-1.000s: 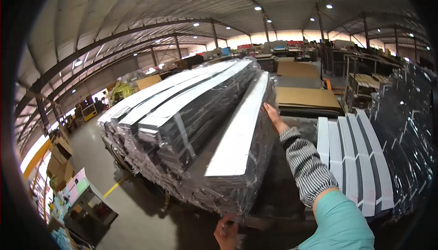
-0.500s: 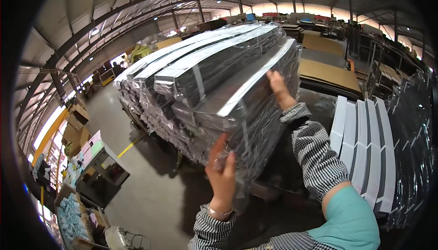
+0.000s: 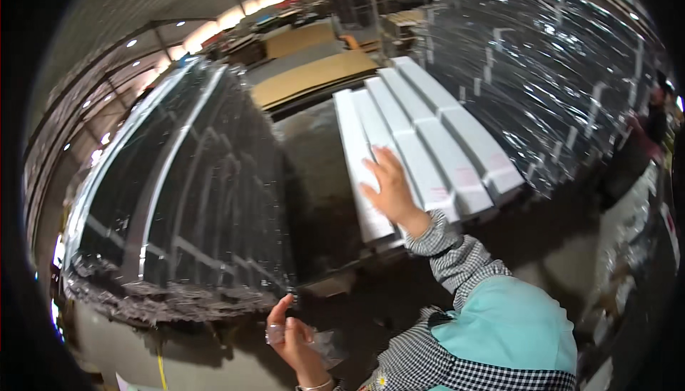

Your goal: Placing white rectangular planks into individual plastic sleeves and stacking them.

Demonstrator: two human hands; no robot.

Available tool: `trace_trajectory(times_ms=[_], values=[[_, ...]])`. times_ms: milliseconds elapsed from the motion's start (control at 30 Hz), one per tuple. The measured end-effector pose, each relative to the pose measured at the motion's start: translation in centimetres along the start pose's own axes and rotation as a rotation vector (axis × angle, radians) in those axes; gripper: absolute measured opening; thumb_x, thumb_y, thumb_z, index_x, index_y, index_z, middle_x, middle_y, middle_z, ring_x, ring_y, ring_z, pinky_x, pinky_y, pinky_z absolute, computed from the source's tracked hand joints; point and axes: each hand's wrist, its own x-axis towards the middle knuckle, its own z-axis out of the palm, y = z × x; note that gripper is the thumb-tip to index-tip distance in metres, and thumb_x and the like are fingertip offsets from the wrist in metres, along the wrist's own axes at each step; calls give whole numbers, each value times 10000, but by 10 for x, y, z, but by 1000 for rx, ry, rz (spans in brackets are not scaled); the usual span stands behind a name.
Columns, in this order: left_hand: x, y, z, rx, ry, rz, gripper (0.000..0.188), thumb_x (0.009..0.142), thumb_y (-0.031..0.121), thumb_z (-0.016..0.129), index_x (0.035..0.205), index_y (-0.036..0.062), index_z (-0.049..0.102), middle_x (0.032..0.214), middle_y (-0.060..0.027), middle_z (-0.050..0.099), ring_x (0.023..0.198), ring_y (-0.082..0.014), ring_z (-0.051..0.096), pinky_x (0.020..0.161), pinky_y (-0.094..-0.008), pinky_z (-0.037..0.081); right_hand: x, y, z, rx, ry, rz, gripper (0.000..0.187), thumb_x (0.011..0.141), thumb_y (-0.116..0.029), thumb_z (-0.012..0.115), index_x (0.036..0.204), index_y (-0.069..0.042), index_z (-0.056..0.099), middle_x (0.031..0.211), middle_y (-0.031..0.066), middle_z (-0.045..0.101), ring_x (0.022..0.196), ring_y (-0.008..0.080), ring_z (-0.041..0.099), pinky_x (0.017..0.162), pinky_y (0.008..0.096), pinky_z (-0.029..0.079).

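My left hand (image 3: 294, 341) is low in the picture, beside the bottom corner of a dark stack wrapped in clear film (image 3: 207, 198). Its index finger points up while the other fingers curl around a crumpled piece of clear plastic (image 3: 328, 349), which shows on both sides of the hand. My right hand (image 3: 389, 188) has its fingers spread over a row of long white bundles (image 3: 421, 152). It is over the bundles on the left of the row; whether it touches them I cannot tell.
Behind the bundles rises a tall film-wrapped dark stack (image 3: 521, 70). Brown boards (image 3: 314, 77) lie farther back, between the stacks. A dark surface (image 3: 314, 170) separates the left stack from the white bundles. A person in dark clothing (image 3: 646, 127) is at the right edge.
My view has swung right, away from the wrapped stack. My right hand has left that stack's upper edge and is over the white bundles. My left hand has come away from the stack's end.
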Motion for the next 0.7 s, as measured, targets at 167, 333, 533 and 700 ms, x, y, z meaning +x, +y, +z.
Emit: trace_trajectory(times_ms=[167, 333, 533, 700], values=[[-37, -6, 12, -144, -269, -248, 345, 1012, 207, 542, 1218, -64, 595, 1178, -175, 663, 520, -81, 541, 448, -202, 403, -57, 168, -186, -880, -117, 504, 864, 756, -372, 794, 1472, -80, 410, 1559, 295, 269, 1449, 502, 217, 1146, 626, 214], [-89, 5, 73, -87, -534, -313, 379, 1035, 280, 526, 1207, -43, 626, 1162, -139, 681, 632, -125, 620, 505, -218, 429, -102, 188, -267, -788, -529, 786, 933, 701, -436, 784, 1502, -162, 389, 1567, 267, 260, 1384, 519, 316, 1095, 624, 285], [-109, 3, 123, -442, -663, -372, 498, 1063, 375, 449, 1376, -7, 511, 1353, -213, 582, 968, -284, 705, 636, -275, 573, -189, 3, -305, -679, -402, 356, 500, 830, -314, 744, 1231, -33, 643, 1417, 219, 515, 1370, 406, 391, 1076, 552, 319], [-137, -4, 177, -613, -742, -454, 532, 1069, 376, 428, 1453, 7, 438, 1412, -212, 538, 1167, -321, 635, 724, -308, 596, -214, -90, -284, 837, -538, 528, 376, 843, -96, 781, 1160, 1, 603, 1117, 62, 644, 1100, 162, 593, 980, 324, 467]])
